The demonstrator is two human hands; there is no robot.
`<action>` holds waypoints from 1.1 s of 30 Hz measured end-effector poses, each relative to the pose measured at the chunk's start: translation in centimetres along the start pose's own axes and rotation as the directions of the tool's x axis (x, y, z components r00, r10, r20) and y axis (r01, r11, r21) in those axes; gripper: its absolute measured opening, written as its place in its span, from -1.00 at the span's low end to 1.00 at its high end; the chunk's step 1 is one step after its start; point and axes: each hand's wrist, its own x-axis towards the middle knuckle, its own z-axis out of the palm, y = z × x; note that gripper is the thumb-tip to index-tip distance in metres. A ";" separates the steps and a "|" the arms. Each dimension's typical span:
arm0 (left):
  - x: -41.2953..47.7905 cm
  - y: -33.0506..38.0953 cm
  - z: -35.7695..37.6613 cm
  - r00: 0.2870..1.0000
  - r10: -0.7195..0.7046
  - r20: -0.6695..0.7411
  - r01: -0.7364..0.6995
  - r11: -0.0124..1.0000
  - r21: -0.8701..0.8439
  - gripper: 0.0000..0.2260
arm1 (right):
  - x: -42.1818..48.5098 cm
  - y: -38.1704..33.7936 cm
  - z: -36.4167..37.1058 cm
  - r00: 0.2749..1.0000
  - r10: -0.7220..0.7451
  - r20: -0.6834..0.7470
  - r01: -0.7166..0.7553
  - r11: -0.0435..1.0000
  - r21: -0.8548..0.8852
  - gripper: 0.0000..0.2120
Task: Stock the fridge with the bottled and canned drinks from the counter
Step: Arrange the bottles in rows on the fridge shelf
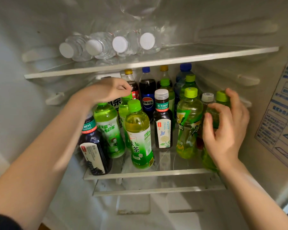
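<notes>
The fridge (pixel 15 97) stood open, and its middle shelf (pixel 148 174) was crowded with upright drinks. The upper shelf (pixel 140 63) carried four water bottles (pixel 120 44) lying on their sides, caps outward. The right hand (pixel 226 130) was curled round a green tea bottle (pixel 221 97) at the shelf's front right corner, thumb and fingers wrapping its shoulder. The left hand (pixel 110 90) reached over the left-hand group with its fingers bent down onto a green cap (pixel 126 97); whether it actually gripped that cap could not be told.

The corner bottle sat close to the shelf's lip, so a careless release might tip it out. The left forearm passed just above a dark tea bottle (pixel 95 146) at the front, and pulling back low could knock it, toppling its tightly packed neighbours.
</notes>
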 end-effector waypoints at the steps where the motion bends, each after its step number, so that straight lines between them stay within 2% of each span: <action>1: 0.2 0.1 0.0 1.000 -0.009 0.019 0.009 1.000 0.017 -0.73 | 0.0 0.0 0.0 1.000 0.004 0.005 -0.004 1.000 0.001 -0.82; 3: 0.7 0.4 0.1 0.999 0.000 0.041 -0.002 0.999 0.048 -0.69 | 0.1 0.0 0.0 1.000 0.002 0.013 -0.002 1.000 0.003 -0.81; 12: 3.9 1.3 1.0 0.989 0.132 -0.068 -0.122 0.984 0.128 -0.77 | 0.0 0.4 0.5 0.999 -0.042 -0.026 0.041 0.999 -0.023 -0.84; 19: 6.3 2.0 2.4 0.970 0.121 -0.209 -0.081 0.978 0.192 -0.75 | 0.2 0.7 0.4 0.998 -0.060 -0.005 0.060 0.997 -0.049 -0.84; 24: 7.1 2.2 3.4 0.954 0.086 -0.288 -0.038 0.985 0.168 -0.73 | 0.3 0.8 0.3 0.996 -0.089 -0.003 0.089 0.994 -0.057 -0.84; 26: 7.2 2.0 3.3 0.962 0.079 -0.261 -0.041 0.988 0.147 -0.67 | 0.3 0.9 0.4 0.996 -0.094 -0.007 0.093 0.994 -0.057 -0.83; 30: 6.9 1.8 3.2 0.990 0.069 -0.119 -0.054 0.991 0.125 -0.35 | 0.2 1.0 0.5 0.995 -0.102 -0.022 0.100 0.993 -0.059 -0.83; 33: 6.8 1.6 3.1 0.988 0.105 -0.115 -0.093 0.990 0.105 -0.33 | 0.1 0.9 0.6 0.994 -0.103 -0.034 0.101 0.994 -0.051 -0.84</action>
